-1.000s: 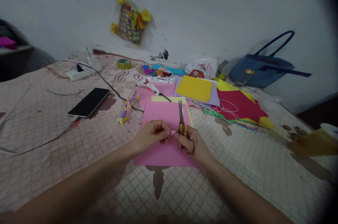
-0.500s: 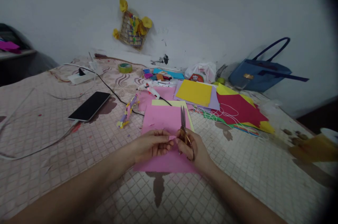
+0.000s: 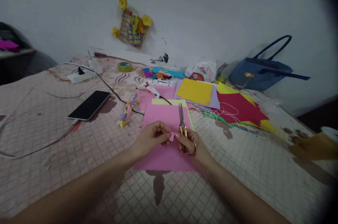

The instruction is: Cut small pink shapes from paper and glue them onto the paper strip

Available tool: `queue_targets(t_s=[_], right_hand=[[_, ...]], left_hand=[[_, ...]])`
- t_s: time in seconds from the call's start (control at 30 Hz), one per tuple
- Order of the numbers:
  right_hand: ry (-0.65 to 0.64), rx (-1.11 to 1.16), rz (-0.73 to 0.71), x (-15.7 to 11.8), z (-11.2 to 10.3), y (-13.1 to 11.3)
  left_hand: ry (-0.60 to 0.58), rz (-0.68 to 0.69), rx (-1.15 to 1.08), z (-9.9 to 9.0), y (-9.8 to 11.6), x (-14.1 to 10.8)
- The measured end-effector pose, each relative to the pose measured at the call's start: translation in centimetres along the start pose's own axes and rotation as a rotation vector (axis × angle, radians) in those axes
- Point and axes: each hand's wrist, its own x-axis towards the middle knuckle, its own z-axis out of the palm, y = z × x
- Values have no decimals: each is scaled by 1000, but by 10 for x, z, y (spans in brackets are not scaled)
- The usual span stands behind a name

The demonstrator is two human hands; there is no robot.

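Between the fingertips of both hands is a small piece of pink paper (image 3: 171,136). My left hand (image 3: 155,136) is closed in a pinch on its left side. My right hand (image 3: 191,144) is closed round a pair of scissors (image 3: 181,114) with gold handles, blades shut and pointing away from me, while its thumb and finger meet the paper piece's right edge. Under the hands lies a pink paper sheet (image 3: 163,160), with a pale yellow sheet (image 3: 169,102) showing behind it.
A glue gun (image 3: 153,91) and a twisted paper strip (image 3: 128,111) lie beyond the sheets. A phone (image 3: 89,106) on a cable is at left. Coloured papers (image 3: 194,92), white string (image 3: 227,109) and a blue bag (image 3: 260,72) are at right.
My left hand has turned and its fingers have curled more. The small pink piece now shows more plainly between the hands. The scissors have tilted slightly in my right hand.
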Motion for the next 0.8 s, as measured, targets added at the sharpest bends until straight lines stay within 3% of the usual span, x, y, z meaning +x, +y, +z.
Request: queue_targets(t_s=[0.33, 0.57, 0.8], right_hand=[[-11, -23, -5, -1, 0, -2], [-35, -25, 34, -2, 2, -3], [-51, -61, 44, -2, 3, -2]], left_hand=[[-74, -108, 1, 0, -6, 1], [-1, -64, 33, -2, -6, 1], [-4, -86, 48, -2, -6, 1]])
